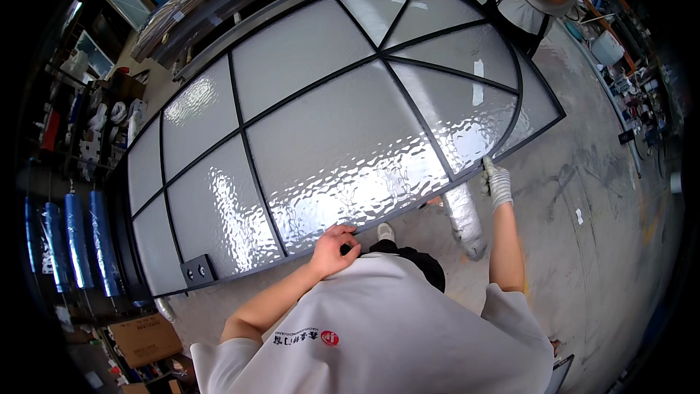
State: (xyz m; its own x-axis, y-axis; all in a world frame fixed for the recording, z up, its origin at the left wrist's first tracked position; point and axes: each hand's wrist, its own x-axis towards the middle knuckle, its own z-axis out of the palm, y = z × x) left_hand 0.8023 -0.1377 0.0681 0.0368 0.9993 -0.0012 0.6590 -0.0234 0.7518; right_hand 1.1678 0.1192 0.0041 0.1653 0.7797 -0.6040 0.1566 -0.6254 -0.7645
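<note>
Your left hand [334, 248], bare, came in at the near edge of the glazed door panel [328, 138], fingers curled tight and pinched onto the black frame right there at the lower rail. Over on the other side, your right hand [498, 184], in a white work glove, was closed around the same near edge further along, just where the curved black bar swept down to meet the frame. The panel itself lay flat and broad in front of you, textured rippled glass catching the lights, divided by black bars into squares at the left and fan-shaped panes under an arch at the right. A small black plate with two holes [197, 271] sat at the near left corner of the frame. Under the panel, just beside your gloved hand, a wrapped silvery roll [464, 217] stuck out towards the floor, and whether the panel was resting on it you couldn't tell. Your white shoe [385, 232] showed on the grey concrete floor [583, 197] below the edge. At the far end, another person in a light shirt and dark apron [526, 0] stood at the top of the arch. Blue wrapped rolls [73, 237] hung at the far left, and a cardboard box [142, 337] sat near them.
</note>
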